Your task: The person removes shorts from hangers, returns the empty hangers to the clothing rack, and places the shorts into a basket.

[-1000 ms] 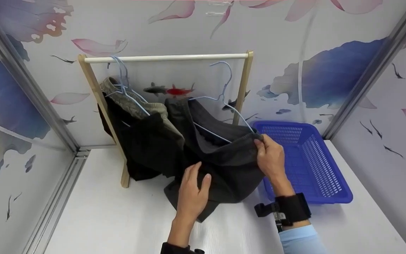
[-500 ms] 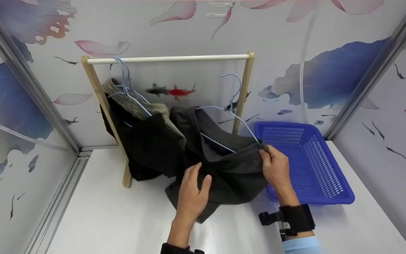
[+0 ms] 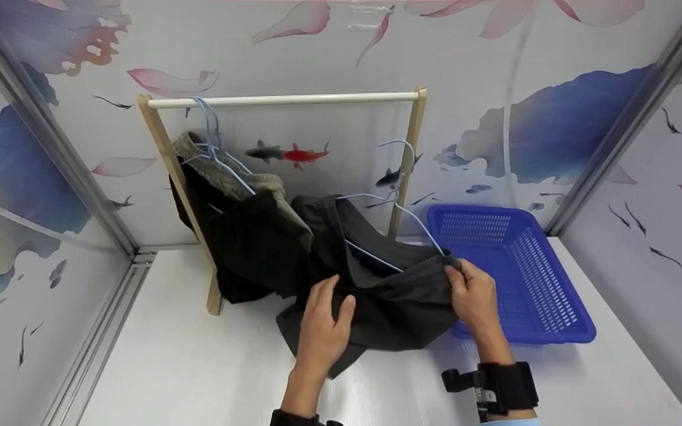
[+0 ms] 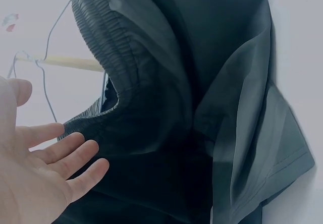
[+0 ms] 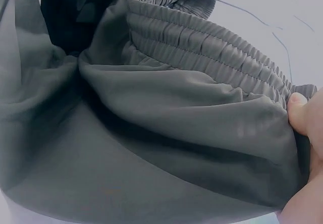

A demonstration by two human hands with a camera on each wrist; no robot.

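Dark grey shorts (image 3: 412, 319) with an elastic waistband (image 5: 202, 37) hang on a light blue wire hanger (image 3: 421, 223). The hanger's hook stands free, below the rack's bar. At the waistband's right corner, by the hanger's end, my right hand (image 3: 476, 299) pinches the cloth between thumb and fingers. My left hand (image 3: 324, 334) is in front of the shorts with its fingers extended and thumb apart. In the left wrist view, the left fingertips (image 4: 91, 151) overlap the dark cloth just below the waistband.
Behind stands a rack with wooden posts (image 3: 415, 127) and a white bar (image 3: 293, 99). At its left end, black clothing (image 3: 246, 242) and a beige elastic-waisted garment (image 3: 267, 183) hang from blue hangers. A blue perforated basket (image 3: 545, 284) sits on the white table (image 3: 169, 367) at the right.
My right hand has moved down and to the right, taking the hanger and the shorts' waistband along. The hook has dropped farther below the bar. My left hand has stayed nearly still.
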